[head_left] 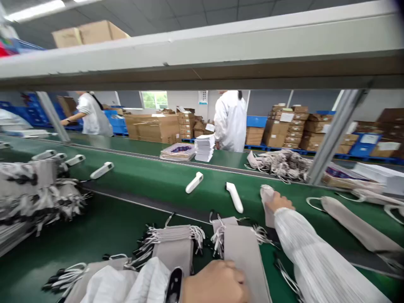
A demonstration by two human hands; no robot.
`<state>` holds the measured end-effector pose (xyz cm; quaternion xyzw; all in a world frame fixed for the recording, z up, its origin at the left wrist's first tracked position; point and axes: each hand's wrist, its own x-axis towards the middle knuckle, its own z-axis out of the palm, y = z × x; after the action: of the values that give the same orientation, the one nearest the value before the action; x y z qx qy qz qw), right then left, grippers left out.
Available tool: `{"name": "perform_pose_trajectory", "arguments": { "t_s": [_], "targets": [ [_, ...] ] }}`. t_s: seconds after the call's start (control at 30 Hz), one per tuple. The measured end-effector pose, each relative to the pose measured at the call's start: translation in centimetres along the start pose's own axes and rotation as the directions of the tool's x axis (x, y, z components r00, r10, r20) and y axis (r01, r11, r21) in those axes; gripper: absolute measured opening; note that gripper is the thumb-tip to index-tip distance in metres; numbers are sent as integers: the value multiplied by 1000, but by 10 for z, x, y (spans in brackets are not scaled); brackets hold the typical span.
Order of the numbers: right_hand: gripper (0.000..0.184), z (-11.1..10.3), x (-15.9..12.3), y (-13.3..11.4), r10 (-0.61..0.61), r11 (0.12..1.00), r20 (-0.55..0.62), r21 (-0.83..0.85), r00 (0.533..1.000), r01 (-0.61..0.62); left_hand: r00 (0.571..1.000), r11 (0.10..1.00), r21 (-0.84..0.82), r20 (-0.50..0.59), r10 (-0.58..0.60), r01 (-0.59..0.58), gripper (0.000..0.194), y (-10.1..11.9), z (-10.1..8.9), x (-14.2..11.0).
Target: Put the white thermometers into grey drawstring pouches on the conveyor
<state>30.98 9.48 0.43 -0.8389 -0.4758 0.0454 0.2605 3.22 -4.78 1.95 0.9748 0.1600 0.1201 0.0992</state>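
Observation:
My right hand [280, 203] reaches out over the green conveyor belt, fingers closed on a grey drawstring pouch [267, 210]. Closer in, my left hand [217, 283] is curled against a stack of grey pouches [244, 256]; its fingertips are hidden, so what it grips is unclear. Left of it lies a second pouch stack [173, 248] with white cords and black cord ends. A white forehead thermometer [234, 198] rests on the belt near my right hand, and another thermometer [194, 182] lies further left. One long pouch [356, 221] lies on the belt at right.
A shelf beam [202, 54] crosses overhead, held by metal posts [336, 139]. Large pouch piles [28, 198] sit at left. Behind the belt are a stack of white papers [204, 147] and a heap of pouches [280, 164]. Two people in white stand beyond, near cartons.

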Motion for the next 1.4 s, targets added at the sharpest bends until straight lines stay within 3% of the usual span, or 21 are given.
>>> {"name": "perform_pose_trajectory", "arguments": {
  "t_s": [0.1, 0.17, 0.2, 0.27, 0.4, 0.43, 0.5, 0.53, 0.6, 0.67, 0.73, 0.83, 0.93, 1.03, 1.13, 1.27, 1.4],
  "targets": [
    [52, 20, -8, -21, -282, 957, 16, -61, 959, 282, 998, 997, 26, -15, -67, 68, 21, -5, -4, 5],
    [48, 34, -15, -38, -487, 867, 114, -58, 866, 495, 974, 977, 91, -141, -177, 191, 16, -12, -5, 8],
    [47, 40, -19, -46, -539, 830, 180, -53, 822, 556, 956, 964, 115, -201, -214, 240, 27, -16, -5, 10],
    [46, 52, -25, -58, -534, 818, 292, -56, 793, 572, 943, 953, 135, -238, -234, 271, 42, -26, -3, 11],
    [33, 59, -23, -57, -449, 866, 339, -62, 827, 495, 935, 937, 141, -209, -287, 319, 30, -35, 0, 9],
    [35, 57, -21, -55, -443, 887, 316, 15, 839, 462, 928, 929, 152, -221, -300, 337, 26, -35, 0, 9],
    [41, 51, -19, -52, -418, 887, 268, 328, 868, 326, 923, 917, 195, -242, -299, 348, 20, -34, -1, 8],
    [48, 46, -20, -54, -404, 818, 253, 529, 879, 223, 925, 912, 223, -248, -288, 344, 18, -33, -1, 8],
    [68, 32, -26, -61, -405, 556, 248, 831, 880, 22, 929, 905, 259, -247, -276, 338, 15, -33, -2, 8],
    [85, 15, -36, -74, -448, 329, 257, 938, 856, -109, 921, 911, 211, -246, -302, 355, 10, -35, -4, 8],
    [92, -3, -49, -88, -501, 246, 285, 952, 817, -181, 898, 919, 63, -249, -363, 389, 13, -39, -8, 8],
    [94, -26, -68, -103, -559, 256, 327, 942, 762, -217, 872, 907, -123, -249, -421, 403, 16, -44, -17, 7],
    [90, -36, -81, -109, -600, 288, 385, 922, 701, -260, 857, 898, -184, -272, -437, 399, 17, -46, -26, 7],
    [65, -33, -89, -111, -621, 397, 513, 858, 592, -326, 803, 869, -252, -338, -491, 425, 19, -46, -33, 7],
    [41, -25, -94, -111, -628, 534, 609, 790, 484, -302, 715, 838, -324, -439, -545, 439, 19, -46, -39, 8],
    [44, -19, -101, -111, -669, 635, 674, 737, 314, -229, 626, 823, -444, -541, -561, 354, 14, -48, -47, 6],
    [50, -14, -104, -111, -666, 660, 717, 695, 207, -285, 619, 801, -484, -521, -587, 352, 18, -55, -52, 4]
  ]
}}
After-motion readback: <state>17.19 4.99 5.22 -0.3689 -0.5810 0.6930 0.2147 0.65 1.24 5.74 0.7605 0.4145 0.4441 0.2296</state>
